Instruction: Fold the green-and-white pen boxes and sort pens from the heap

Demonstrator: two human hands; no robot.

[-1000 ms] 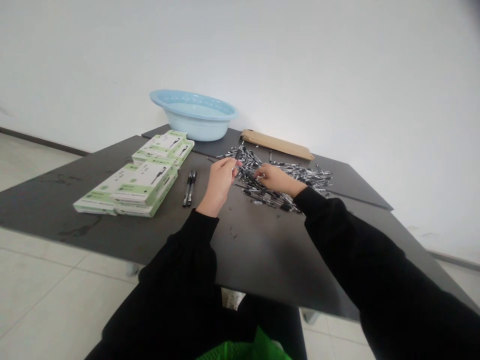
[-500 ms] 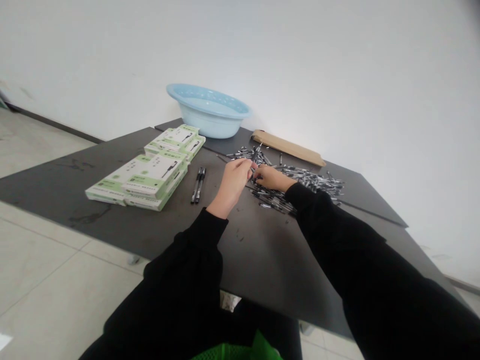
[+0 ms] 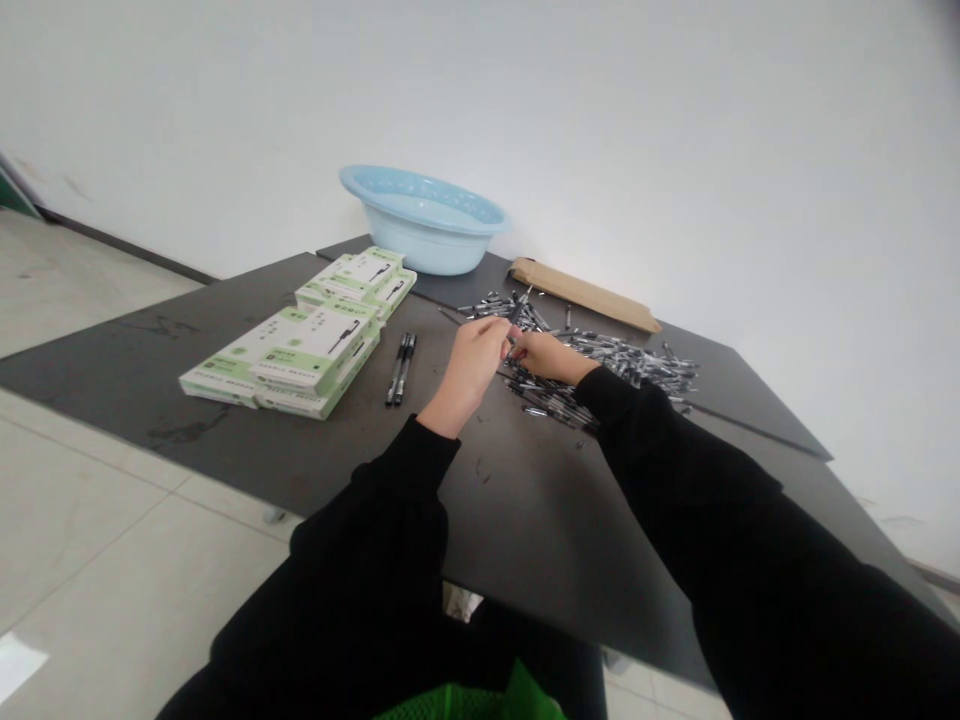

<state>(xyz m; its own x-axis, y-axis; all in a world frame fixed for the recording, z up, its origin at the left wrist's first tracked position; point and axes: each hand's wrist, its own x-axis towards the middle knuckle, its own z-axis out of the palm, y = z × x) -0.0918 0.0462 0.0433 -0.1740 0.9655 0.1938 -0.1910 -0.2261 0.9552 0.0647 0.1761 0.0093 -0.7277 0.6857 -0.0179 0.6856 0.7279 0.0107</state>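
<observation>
My left hand [image 3: 476, 360] is closed around a pen [image 3: 520, 308], whose tip points up and away from me. Just to its right, my right hand [image 3: 551, 357] has its thumb and fingers pinched together at the pen's lower end. What sits in that pinch is mostly hidden by the fingers. Behind and beside both hands spreads a loose heap of pens and pen parts [image 3: 637, 365], clear and black. Two capped black pens [image 3: 400, 370] lie side by side on the table, left of my left hand.
White and green pen boxes [image 3: 315, 350] are stacked on the left of the dark table [image 3: 525, 520]. A light blue basin [image 3: 427, 240] stands at the back by the wall. A flat brown paper bag [image 3: 585, 295] lies behind the heap.
The view has shifted slightly, so everything sits a little further right. Both hands stay together at the pen; my right fingertips have moved very slightly against it.
</observation>
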